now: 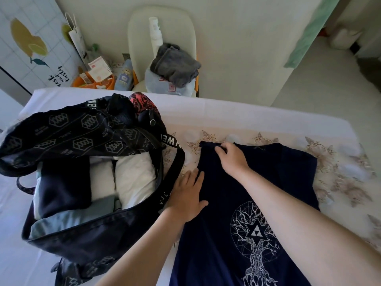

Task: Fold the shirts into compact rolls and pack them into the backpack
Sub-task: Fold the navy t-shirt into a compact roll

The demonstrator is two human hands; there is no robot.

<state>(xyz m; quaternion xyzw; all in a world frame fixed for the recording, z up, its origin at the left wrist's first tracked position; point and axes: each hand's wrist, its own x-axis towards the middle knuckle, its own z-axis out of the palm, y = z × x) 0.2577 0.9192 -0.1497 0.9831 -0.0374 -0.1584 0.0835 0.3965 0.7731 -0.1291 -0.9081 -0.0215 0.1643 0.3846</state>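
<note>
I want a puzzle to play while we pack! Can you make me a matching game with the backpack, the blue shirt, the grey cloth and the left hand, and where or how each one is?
Things:
1. backpack
2. shirt
3. grey cloth
4. left hand

Place or state:
A. lies flat on the shirt's edge
B. heaped on the chair
C. open, with rolls inside
D. spread on the bed

Pairs: 1-C, 2-D, 3-B, 4-A.

Backpack [82,162] left of shirt [257,193]
</note>
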